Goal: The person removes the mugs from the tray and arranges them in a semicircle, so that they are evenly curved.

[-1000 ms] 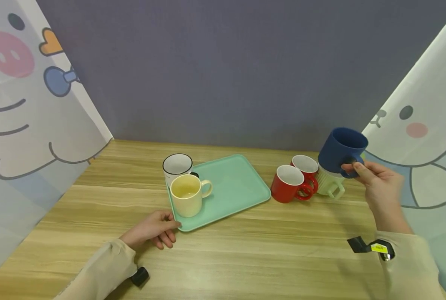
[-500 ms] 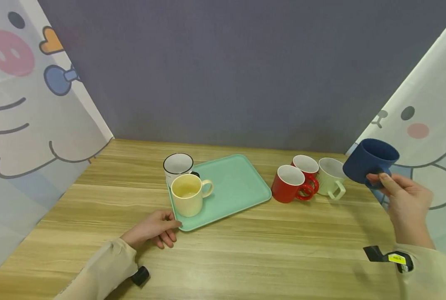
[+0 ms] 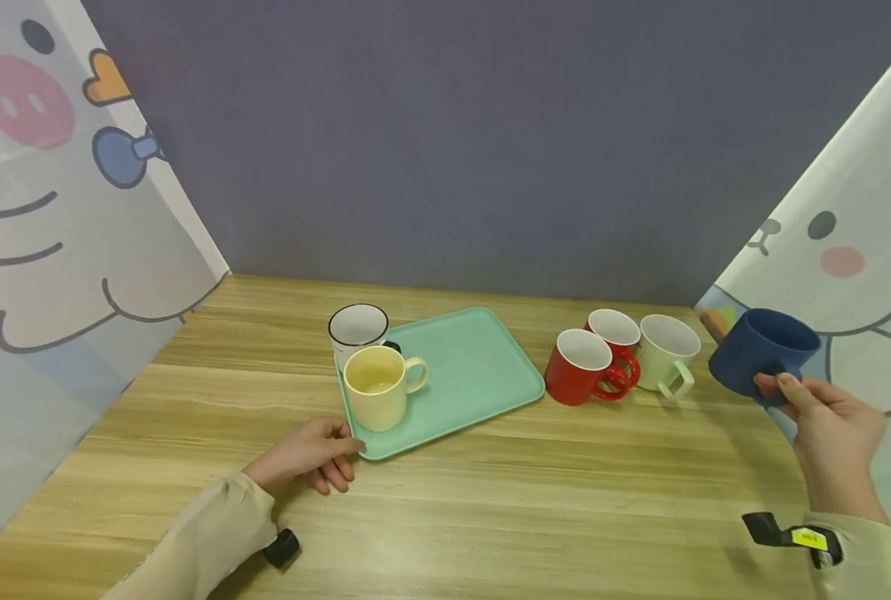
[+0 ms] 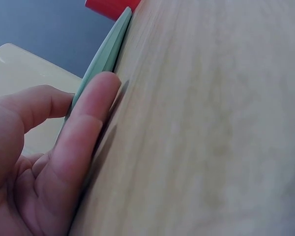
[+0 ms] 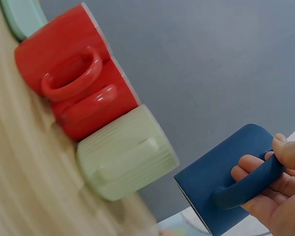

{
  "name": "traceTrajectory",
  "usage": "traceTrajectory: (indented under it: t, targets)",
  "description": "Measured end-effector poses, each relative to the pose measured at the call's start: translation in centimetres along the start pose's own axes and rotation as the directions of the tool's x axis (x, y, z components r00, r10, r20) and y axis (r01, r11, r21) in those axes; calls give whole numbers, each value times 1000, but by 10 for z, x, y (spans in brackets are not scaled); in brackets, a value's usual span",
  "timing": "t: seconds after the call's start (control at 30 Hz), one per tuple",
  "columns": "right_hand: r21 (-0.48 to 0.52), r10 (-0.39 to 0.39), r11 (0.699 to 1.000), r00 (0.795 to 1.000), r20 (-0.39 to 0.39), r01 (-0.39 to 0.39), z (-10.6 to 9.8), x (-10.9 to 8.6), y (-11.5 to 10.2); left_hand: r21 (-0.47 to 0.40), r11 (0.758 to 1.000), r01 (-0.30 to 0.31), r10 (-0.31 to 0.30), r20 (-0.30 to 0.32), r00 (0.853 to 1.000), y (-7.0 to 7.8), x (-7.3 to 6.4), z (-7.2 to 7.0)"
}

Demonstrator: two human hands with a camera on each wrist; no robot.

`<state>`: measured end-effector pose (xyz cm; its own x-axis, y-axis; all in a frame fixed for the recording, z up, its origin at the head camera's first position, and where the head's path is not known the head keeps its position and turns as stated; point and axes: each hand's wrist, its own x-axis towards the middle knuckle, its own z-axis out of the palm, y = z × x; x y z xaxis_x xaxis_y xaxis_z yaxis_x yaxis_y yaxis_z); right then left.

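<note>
My right hand (image 3: 835, 429) grips the handle of a dark blue mug (image 3: 748, 358), holding it raised at the right end of the table. In the right wrist view the fingers curl through the blue handle (image 5: 253, 184). My left hand (image 3: 306, 458) pinches the near left corner of a mint green tray (image 3: 468, 367), thumb on top and a finger underneath. On the tray's left end stands a pale yellow mug (image 3: 376, 404), handle to the right. Behind it is a white mug with a black rim (image 3: 346, 343), partly hidden.
Right of the tray, a red mug (image 3: 568, 375) stands in front of another red mug (image 3: 618, 327). Beside them is a ribbed pale green mug (image 3: 655, 367). A grey panel (image 3: 445, 150) rises behind the wooden table (image 3: 528, 508), with cartoon-printed sheets (image 3: 100, 242) on both sides.
My right hand has carried the blue mug rightward and lower, away from above the pale green mug, which now shows fully. My left hand and the tray have stayed put.
</note>
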<state>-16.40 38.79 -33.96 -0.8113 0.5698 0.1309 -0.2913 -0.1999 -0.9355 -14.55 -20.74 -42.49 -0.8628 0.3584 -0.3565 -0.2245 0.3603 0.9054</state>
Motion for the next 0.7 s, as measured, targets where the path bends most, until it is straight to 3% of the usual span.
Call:
traceTrajectory:
  t: [0.2, 0.7]
  targets:
    - [-103, 101, 991, 990, 94, -91, -12, 0, 14, 0, 1000, 5, -5, 1, 1000, -2, -1, 1]
    - [-165, 161, 976, 981, 110, -142, -17, -1, 44, -4, 1000, 1, -1, 8, 1000, 0, 0, 0]
